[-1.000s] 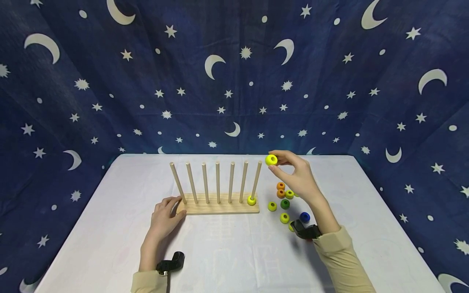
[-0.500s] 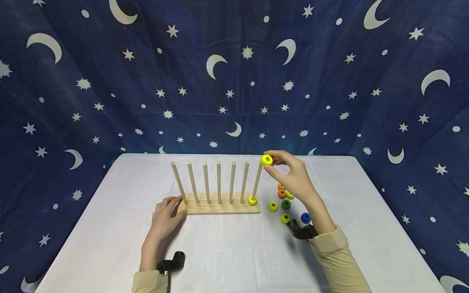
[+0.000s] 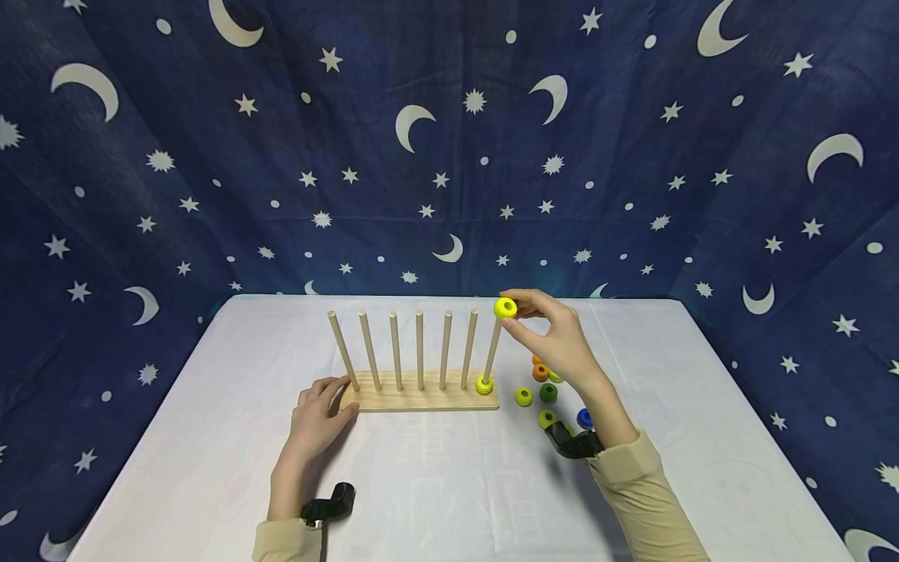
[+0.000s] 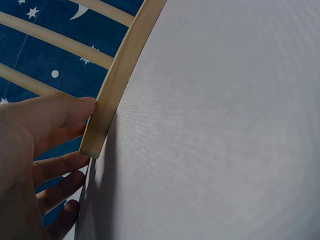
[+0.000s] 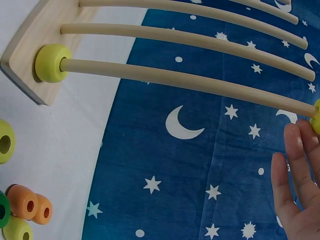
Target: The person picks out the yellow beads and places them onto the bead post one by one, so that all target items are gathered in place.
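Observation:
My right hand (image 3: 558, 336) pinches a yellow bead (image 3: 505, 307) between thumb and fingers. The bead sits at the top of the rightmost wooden peg (image 5: 190, 82), its hole facing up. Another yellow bead (image 5: 51, 63) lies at the foot of that same peg. My left hand (image 3: 316, 419) grips the left end of the wooden peg board (image 3: 424, 400). In the left wrist view the thumb (image 4: 75, 110) touches the board's edge, with the fingers on the other side. Several bare pegs (image 3: 419, 350) stand in a row along the board.
Right of the board lie loose beads: yellow (image 3: 523, 396), green (image 3: 548, 393), orange (image 3: 540, 372) and blue (image 3: 585, 418), some partly hidden by the right arm. A white cloth (image 3: 421, 492) covers the table. Behind hangs a dark blue curtain (image 3: 449, 156) with moons and stars.
The right hand has moved left with its yellow bead, from beside the rightmost peg to over its top. The left hand stays at the board's end.

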Motion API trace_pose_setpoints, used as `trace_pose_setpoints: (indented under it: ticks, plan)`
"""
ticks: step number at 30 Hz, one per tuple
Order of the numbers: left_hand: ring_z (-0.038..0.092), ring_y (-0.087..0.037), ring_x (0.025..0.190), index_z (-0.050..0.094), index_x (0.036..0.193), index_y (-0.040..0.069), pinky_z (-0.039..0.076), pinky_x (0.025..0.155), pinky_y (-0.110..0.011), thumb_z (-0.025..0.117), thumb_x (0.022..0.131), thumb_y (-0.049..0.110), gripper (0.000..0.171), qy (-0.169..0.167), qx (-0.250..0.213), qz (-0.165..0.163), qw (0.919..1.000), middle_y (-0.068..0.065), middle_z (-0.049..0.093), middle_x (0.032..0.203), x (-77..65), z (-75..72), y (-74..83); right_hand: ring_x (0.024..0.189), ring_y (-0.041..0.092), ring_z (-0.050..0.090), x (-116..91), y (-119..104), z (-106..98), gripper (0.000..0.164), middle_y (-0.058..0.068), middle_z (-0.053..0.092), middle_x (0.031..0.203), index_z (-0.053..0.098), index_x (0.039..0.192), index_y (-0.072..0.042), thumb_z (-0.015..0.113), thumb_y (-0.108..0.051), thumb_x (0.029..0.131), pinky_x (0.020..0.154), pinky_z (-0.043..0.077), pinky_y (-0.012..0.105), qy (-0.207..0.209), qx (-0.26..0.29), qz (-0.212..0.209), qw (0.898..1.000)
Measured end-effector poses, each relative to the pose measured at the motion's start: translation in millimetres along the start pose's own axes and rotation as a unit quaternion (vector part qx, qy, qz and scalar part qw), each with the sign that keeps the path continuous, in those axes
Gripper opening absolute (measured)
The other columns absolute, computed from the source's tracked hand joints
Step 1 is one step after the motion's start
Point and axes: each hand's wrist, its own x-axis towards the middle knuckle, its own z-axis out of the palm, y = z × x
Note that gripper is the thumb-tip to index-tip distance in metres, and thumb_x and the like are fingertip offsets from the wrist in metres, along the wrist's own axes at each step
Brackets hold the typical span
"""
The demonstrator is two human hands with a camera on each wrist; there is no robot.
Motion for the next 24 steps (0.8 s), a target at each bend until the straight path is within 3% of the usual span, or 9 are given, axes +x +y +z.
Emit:
trace_pose_setpoints:
  ticks: [10, 16, 24]
  plan:
    - [0.033, -0.040, 0.131, 0.046, 0.142, 0.011, 0.027, 0.103, -0.061, 0.062, 0.091, 0.030, 0.057, -0.002, 0.000, -0.001, 1.0000, -0.019, 0.042, 0.143, 0.5, 0.9, -0.5, 0.096, 0.016, 0.061, -0.2, 2.7, 2.8, 0.037, 0.003, 0.068, 0.104, 0.064, 0.123, -0.012, 0.071, -0.015, 0.087, 0.091, 0.049, 0.036, -0.008, 0.000, 0.011, 1.000]
    - [0.034, -0.040, 0.130, 0.046, 0.142, 0.011, 0.028, 0.102, -0.061, 0.063, 0.091, 0.031, 0.057, -0.001, 0.000, 0.003, 1.0000, -0.019, 0.042, 0.143, 1.4, 1.3, -1.5, 0.096, 0.018, 0.061, -1.5, 5.9, 4.4, 0.036, 0.005, 0.067, 0.104, 0.063, 0.123, -0.011, 0.069, -0.016, 0.088, 0.092, 0.048, 0.043, -0.016, -0.006, 0.021, 1.000]
    - [0.034, -0.041, 0.130, 0.046, 0.142, 0.012, 0.029, 0.101, -0.061, 0.062, 0.091, 0.031, 0.057, -0.001, 0.002, 0.004, 1.0000, -0.019, 0.042, 0.143, 1.1, 1.3, -2.3, 0.096, 0.018, 0.061, -3.5, 10.0, 6.1, 0.036, 0.004, 0.067, 0.102, 0.063, 0.124, -0.013, 0.069, -0.016, 0.089, 0.091, 0.049, 0.041, -0.014, -0.006, 0.015, 1.000]
